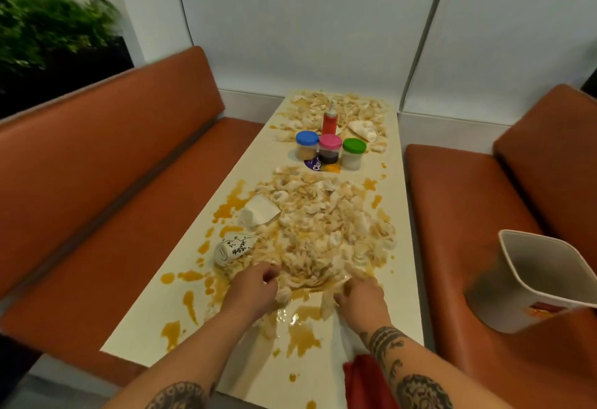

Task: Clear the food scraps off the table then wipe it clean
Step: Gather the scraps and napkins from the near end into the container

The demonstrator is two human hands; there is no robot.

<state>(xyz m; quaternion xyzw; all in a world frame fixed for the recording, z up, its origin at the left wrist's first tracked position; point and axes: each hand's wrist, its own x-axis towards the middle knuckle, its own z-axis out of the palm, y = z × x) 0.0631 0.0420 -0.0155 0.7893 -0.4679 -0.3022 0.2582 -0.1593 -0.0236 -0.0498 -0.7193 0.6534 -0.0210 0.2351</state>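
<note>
The pale, sauce-wet heap of food scraps (pixel 323 231) stretches straight ahead along the long cream surface (pixel 403 247), with the left hand (pixel 255 286) and right hand (pixel 361 295) equally near, both clutching scraps at its near edge.

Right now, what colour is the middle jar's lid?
The middle jar's lid is pink, between a blue lid and a green lid; head view shows it.

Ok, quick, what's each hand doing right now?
Left hand: fingers curled round food scraps.
Right hand: fingers curled round food scraps too.
</note>
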